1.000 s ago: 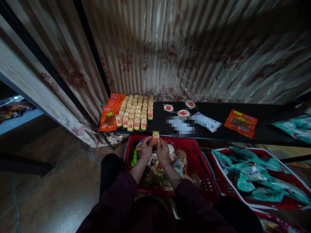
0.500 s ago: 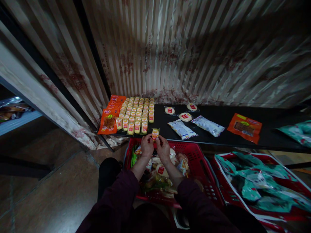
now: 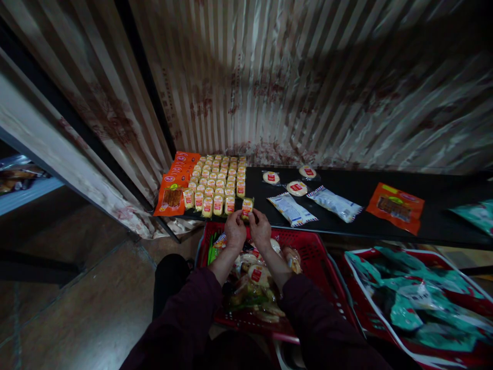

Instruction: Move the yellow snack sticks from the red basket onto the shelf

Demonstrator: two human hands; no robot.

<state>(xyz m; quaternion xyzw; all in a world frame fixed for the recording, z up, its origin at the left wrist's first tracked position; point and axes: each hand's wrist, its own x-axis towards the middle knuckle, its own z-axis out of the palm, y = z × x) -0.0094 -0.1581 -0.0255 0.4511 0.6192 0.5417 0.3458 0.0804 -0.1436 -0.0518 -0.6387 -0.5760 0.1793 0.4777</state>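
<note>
Both of my hands pinch one small yellow snack packet with a red label at the front edge of a black shelf. My left hand grips its left side and my right hand grips its right side. The packet sits just right of the front row of a neat block of several identical yellow packets. Below my hands stands a red basket filled with mixed wrapped snacks.
Orange packets lie left of the yellow block. On the shelf to the right lie round white cakes, two white pouches and another orange pack. A red bag of teal packs lies at the lower right. A striped curtain hangs behind.
My two hands carried the yellow packet forward from above the basket to the shelf's front edge, beside the front row of packets.
</note>
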